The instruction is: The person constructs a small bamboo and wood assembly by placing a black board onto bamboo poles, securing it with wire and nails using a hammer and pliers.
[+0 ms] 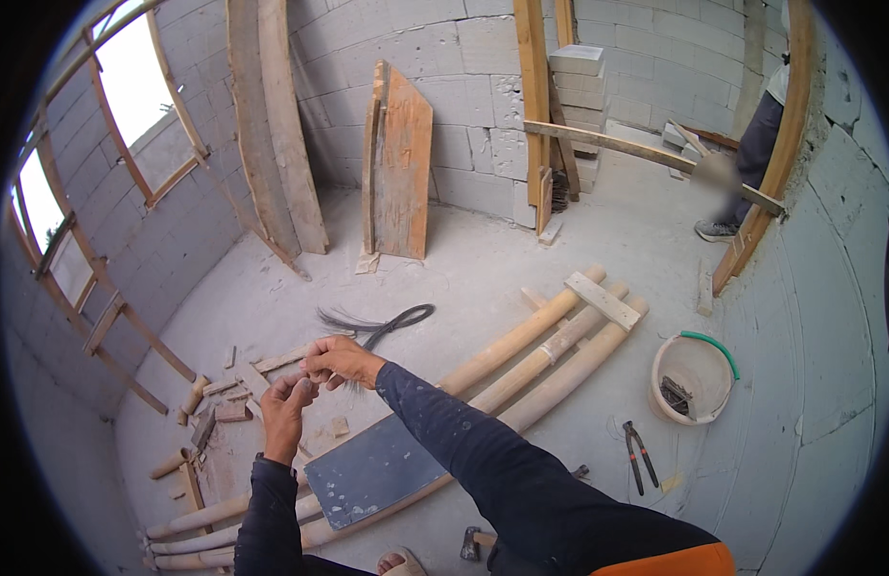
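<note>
Fingertips of my left hand [287, 408] and my right hand [343, 361] meet in a pinch, above scraps on the floor. Whatever they hold is too small to make out. Just beyond them lies a looped bundle of thin dark wire [398, 322], its loose ends fanned out to the left. Beneath my forearms runs a ladder-like frame of round wooden poles [507, 381] with a pale board [603, 300] across its far end. A dark flat panel [372, 480] rests on the poles, partly covered by my right sleeve.
Pincers [640, 458] lie near a white bucket [667, 377] holding dark metal pieces. A hammer [471, 544] is near my foot. Wood offcuts [235, 411] litter the left floor. A plank [636, 154] bars the doorway, where a person [759, 144] stands. Boards [403, 163] lean against the block wall.
</note>
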Motion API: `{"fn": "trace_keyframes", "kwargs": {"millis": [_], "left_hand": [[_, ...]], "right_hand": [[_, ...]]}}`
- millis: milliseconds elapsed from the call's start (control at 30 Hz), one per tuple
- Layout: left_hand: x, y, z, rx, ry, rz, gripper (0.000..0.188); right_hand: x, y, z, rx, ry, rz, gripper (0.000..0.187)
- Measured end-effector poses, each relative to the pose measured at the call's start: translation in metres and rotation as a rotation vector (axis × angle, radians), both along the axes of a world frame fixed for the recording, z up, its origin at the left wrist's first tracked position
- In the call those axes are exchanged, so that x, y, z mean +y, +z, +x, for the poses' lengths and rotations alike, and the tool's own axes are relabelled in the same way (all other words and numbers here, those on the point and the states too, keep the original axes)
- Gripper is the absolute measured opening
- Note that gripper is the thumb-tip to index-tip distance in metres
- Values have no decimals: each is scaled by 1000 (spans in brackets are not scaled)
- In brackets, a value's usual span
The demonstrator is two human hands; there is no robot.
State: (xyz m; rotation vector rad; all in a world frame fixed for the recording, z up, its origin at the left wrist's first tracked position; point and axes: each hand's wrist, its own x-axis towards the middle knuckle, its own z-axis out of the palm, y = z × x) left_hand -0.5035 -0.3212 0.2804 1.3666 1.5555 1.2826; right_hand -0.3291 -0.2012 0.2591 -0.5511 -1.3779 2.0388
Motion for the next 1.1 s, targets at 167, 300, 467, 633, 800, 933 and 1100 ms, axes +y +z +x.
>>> {"fn": "trace_keyframes", "kwargs": {"millis": [167,300,467,633,800,933,1100], "left_hand": [[-8,7,-15,-48,-14,45,24],[-20,29,-21,-341,-31,12,26],[-33,60,-21,-503,-60,120,41],[-39,61,-27,-571,-54,122,38],[-60,26,-69,-359,8,43,35],[-94,-37,-126,-131,141,-97,36],[-130,-138,-174,-180,296,-313,35]], "right_hand": [[-8,22,5,-39,33,57,22],[-15,29,-1,-86,-2,77,27],[-28,38,-15,-83,30,56,33],[-42,50,-30,9,51,123,29],[-57,47,-21,-387,190,411,46],[-85,-2,45,-844,356,415,44],[-185,-132,157,-1261,619,26,43]]}}
